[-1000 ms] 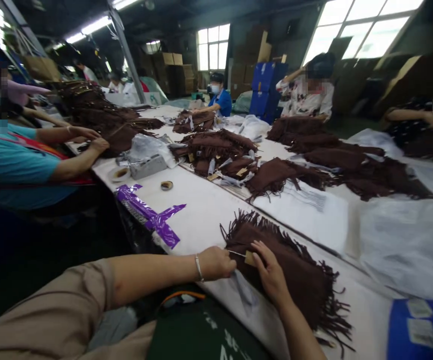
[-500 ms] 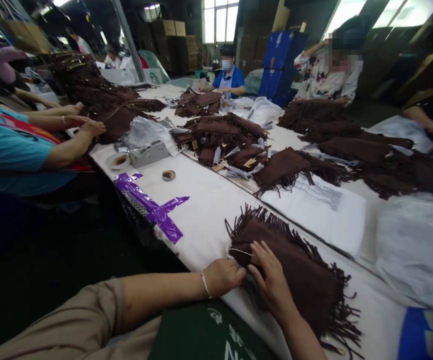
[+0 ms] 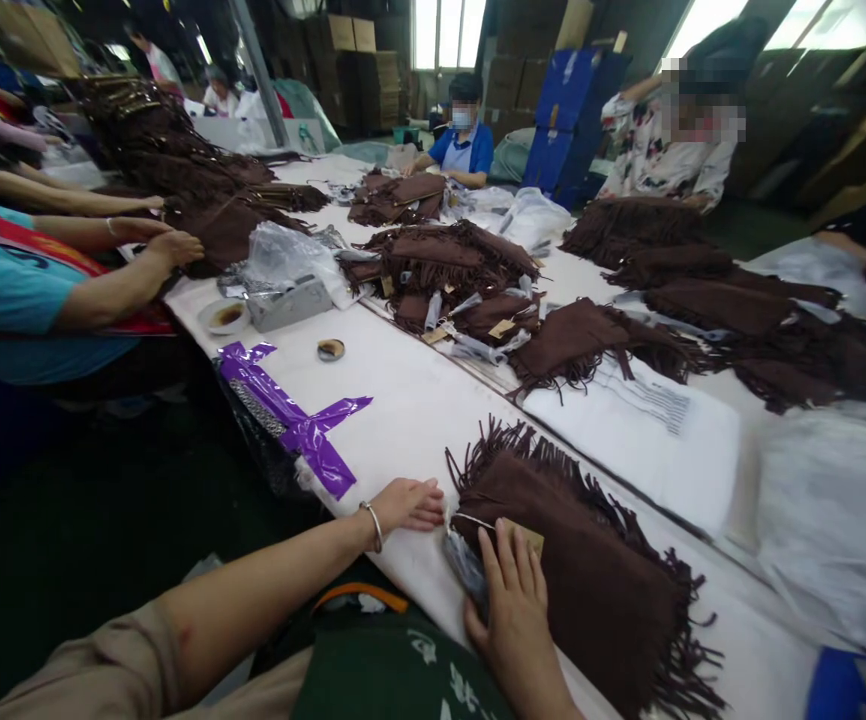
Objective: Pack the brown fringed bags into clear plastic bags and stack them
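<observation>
Nearest the table edge, the right hand (image 3: 512,610) is pressed flat, fingers spread, on a brown fringed suede piece (image 3: 590,580) and its tan card tag (image 3: 527,537). The left hand (image 3: 407,503) is laid open beside it, nothing gripped. Purple tape strips (image 3: 290,420) are seen further off, then heaped fringed pieces (image 3: 440,262).

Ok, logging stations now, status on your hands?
Left hand flat on table, empty. Right hand pressing brown fringed piece beside tan tag. Nothing blocking.

left hand (image 3: 407,503) lies flat, fingers extended, bracelet at its wrist; right hand (image 3: 512,600) lies just beside it, palm down, fingers spread
</observation>
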Demonstrator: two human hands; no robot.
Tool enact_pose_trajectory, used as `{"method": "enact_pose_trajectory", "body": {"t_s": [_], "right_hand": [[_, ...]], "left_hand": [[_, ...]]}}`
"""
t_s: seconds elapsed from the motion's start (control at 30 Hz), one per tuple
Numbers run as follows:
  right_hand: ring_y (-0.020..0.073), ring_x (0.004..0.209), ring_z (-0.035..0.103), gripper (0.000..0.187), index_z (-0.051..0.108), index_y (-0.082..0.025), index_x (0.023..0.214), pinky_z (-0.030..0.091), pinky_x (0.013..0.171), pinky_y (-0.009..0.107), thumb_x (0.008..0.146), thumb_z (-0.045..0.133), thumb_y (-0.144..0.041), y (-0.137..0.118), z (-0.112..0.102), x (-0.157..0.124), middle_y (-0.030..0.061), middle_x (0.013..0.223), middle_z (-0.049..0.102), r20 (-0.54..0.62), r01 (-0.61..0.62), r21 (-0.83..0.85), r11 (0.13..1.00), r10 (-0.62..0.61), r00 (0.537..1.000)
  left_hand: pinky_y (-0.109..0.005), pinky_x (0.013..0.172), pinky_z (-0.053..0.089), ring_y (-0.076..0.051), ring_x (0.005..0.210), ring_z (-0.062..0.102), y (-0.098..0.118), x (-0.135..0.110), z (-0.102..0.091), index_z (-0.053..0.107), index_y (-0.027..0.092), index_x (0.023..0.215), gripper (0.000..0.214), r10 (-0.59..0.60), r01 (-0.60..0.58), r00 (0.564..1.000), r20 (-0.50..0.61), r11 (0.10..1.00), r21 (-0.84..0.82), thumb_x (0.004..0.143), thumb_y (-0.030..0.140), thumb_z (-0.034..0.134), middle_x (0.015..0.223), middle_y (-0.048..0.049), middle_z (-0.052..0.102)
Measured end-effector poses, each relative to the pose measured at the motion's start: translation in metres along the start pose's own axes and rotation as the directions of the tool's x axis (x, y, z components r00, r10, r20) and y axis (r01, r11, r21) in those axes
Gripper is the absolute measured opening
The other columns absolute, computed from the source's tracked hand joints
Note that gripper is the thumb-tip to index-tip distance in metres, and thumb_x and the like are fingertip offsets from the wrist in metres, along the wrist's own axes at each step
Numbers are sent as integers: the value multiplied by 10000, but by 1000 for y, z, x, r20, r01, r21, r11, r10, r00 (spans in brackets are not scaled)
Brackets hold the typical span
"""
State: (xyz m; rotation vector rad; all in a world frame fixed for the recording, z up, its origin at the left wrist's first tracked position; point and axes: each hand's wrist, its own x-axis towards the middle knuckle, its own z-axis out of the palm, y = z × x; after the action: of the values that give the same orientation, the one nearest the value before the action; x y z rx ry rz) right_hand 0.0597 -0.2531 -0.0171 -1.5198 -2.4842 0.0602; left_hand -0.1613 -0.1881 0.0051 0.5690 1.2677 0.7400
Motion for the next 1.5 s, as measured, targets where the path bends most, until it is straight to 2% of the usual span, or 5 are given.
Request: {"method": "enact_pose_trajectory", "body": {"t_s": [0.23, 0.47, 0.87, 1.23, 1.5], "right_hand": [[238, 1322, 301, 737, 218, -212, 1418, 402, 959, 400, 735, 295, 52, 24, 4, 1, 87, 1461, 287, 47, 4, -49, 999, -2, 999], [211, 1235, 435, 810, 81, -237, 1438, 454, 922, 368, 710, 269, 64, 37, -10, -4, 55, 1426, 359, 22, 63, 16, 998, -64, 998], [193, 1178, 502, 655, 173, -241, 1428, 465, 914, 322, 816, 286, -36, 37, 7, -14, 48, 1323, 500, -85, 88, 116, 989, -78, 993], [175, 1156, 521, 679, 147, -216, 1432, 469, 918, 290, 795, 286, -31, 33, 2, -14, 39, 1328, 496, -63, 139, 64, 988, -135, 989], [164, 1197, 482, 719, 210, -254, 1418, 464, 929, 290, 754, 277, 15, 27, 7, -19, 15, 1343, 478, -40, 66, 102, 993, -63, 997]], "left_hand": [[-390, 782, 501, -195, 705, 653, -4, 18, 3, 564, 97, 854, 501, -188, 263, 942, 276, 928, -264, 684, 558, 662, 781, -101, 678], [-348, 786, 497, -205, 752, 655, -14, 30, 43, 630, 100, 773, 197, -3, 318, 787, 617, 860, -400, 677, 272, 618, 744, -78, 688], [-382, 737, 535, -254, 730, 677, -7, 63, 71, 649, 67, 936, 323, 0, 113, 974, 229, 869, -481, 635, 171, 701, 788, -129, 709], [-420, 968, 414, -279, 975, 634, -1, 67, 68, 618, 25, 1035, 330, 57, 310, 898, 437, 625, -717, 765, 204, 556, 926, -158, 700], [-357, 1026, 382, -224, 1098, 568, 15, 60, 66, 572, 110, 1141, 393, 322, -127, 933, 160, 711, -691, 753, 172, 593, 1099, -94, 654]]}}
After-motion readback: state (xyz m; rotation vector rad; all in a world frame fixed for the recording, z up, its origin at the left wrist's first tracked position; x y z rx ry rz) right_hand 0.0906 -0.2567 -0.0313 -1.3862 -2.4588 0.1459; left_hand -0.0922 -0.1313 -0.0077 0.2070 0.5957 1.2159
